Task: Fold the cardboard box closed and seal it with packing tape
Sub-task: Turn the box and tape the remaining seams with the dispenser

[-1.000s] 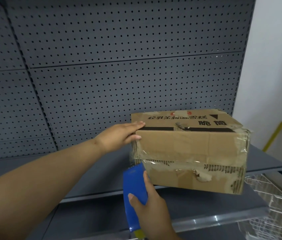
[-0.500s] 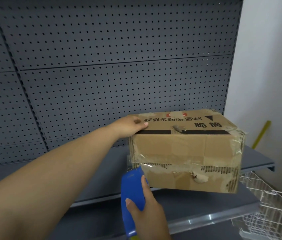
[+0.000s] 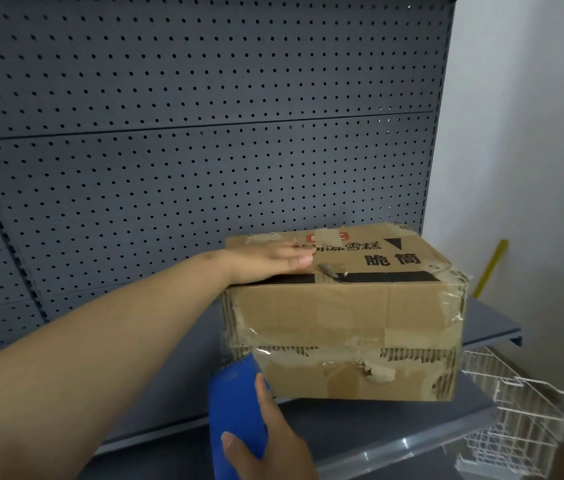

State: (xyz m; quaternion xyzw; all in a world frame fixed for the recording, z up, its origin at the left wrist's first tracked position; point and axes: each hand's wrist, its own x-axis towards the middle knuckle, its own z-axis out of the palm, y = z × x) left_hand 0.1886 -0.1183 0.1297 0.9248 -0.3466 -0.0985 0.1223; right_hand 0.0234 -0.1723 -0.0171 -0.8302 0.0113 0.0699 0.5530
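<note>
Blue plastic of one tape dispenser (image 3: 237, 408) is wrapped by the right hand (image 3: 266, 445), thumb and fingers curled around its body in a firm grip, its tip just beside the lower left front corner of the cardboard box (image 3: 343, 317). The left hand (image 3: 270, 259) is laid flat, fingers spread straight, on the box top. One box is seen, resting on the grey shelf (image 3: 492, 332); its flaps appear folded shut, with torn old tape and exposed corrugation across the front.
</note>
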